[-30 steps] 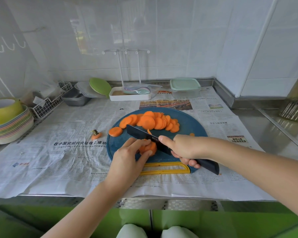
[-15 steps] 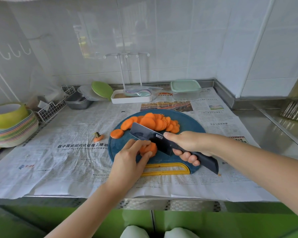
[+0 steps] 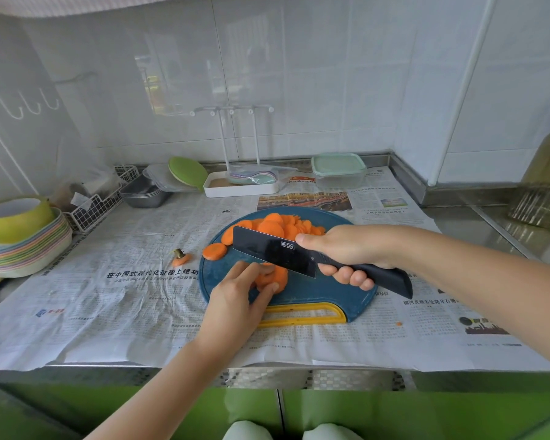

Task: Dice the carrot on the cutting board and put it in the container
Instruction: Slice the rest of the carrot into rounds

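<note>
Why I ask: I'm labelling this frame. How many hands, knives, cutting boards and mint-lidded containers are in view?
Hands: 2 (left hand, right hand)
knife: 1
cutting board: 1
mint-lidded container: 1
Total: 5

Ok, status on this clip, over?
Left hand holds stacked carrot slices on cutting board. Right hand grips knife, blade over them. Container at back, lid on.

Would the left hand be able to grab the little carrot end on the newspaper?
Probably yes. The carrot end lies uncovered just left of the cutting board, near the left hand, which must first release the carrot slices it holds.
</note>
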The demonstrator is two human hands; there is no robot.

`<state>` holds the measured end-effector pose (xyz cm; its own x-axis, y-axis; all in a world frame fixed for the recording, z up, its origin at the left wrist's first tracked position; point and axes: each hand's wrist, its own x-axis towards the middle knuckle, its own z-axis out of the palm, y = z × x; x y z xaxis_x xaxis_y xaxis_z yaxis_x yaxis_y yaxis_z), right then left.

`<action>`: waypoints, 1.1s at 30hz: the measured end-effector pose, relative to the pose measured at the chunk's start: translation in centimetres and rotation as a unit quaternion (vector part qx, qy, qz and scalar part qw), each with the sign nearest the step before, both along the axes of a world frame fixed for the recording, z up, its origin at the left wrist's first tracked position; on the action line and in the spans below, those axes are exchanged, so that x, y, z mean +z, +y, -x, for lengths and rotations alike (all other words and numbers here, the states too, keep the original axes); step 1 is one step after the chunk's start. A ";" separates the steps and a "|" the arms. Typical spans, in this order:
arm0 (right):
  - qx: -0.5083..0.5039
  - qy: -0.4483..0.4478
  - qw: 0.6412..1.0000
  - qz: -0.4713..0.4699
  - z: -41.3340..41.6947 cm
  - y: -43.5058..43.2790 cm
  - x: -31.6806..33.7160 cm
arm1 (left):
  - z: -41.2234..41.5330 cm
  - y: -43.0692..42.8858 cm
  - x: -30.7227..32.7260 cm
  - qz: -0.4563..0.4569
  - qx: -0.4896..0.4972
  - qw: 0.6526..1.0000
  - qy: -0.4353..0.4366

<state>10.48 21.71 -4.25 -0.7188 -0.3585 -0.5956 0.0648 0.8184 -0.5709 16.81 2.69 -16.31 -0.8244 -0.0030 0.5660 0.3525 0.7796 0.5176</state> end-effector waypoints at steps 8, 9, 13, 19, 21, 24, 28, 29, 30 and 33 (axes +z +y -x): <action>0.001 -0.003 1.000 -0.010 -0.3 -0.2 0.1 | 0.0 0.0 0.0 0.001 0.003 1.000 -0.009; 0.001 -0.003 1.000 -0.012 -0.4 -0.2 0.0 | 0.0 0.0 0.0 0.001 0.002 1.000 -0.008; 0.008 0.016 0.999 -0.038 -0.5 -0.4 -0.2 | -0.1 0.1 0.0 0.000 0.002 1.000 -0.010; 0.019 0.013 0.997 -0.070 -0.5 -1.0 -0.5 | 0.0 0.1 0.0 -0.008 0.003 1.000 -0.008; 0.023 0.008 0.997 -0.079 -0.5 -1.2 -0.4 | 0.0 0.1 0.1 -0.010 0.004 1.000 -0.005; 0.026 0.003 0.996 -0.087 -0.4 -1.4 -0.2 | 0.0 0.1 0.2 -0.015 0.003 1.000 -0.002; 0.024 -0.007 0.995 -0.092 -0.1 -1.6 -0.4 | 0.1 0.0 0.1 -0.027 0.004 1.000 0.002; 0.024 -0.006 0.995 -0.096 -0.1 -1.7 -0.3 | 0.2 0.0 0.1 -0.028 0.004 1.000 0.003; 0.025 -0.002 0.995 -0.101 -0.1 -1.9 -0.3 | 0.2 0.0 0.1 -0.028 0.004 1.000 0.005; 0.030 0.010 0.993 -0.113 -0.1 -2.2 -0.3 | 0.3 0.0 0.1 -0.029 0.001 1.000 0.005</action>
<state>10.62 19.51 -4.58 -0.7133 -0.2593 -0.6512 0.0024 0.9281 -0.3723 16.55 2.68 -16.22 -0.8185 -0.0376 0.5733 0.3561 0.7498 0.5577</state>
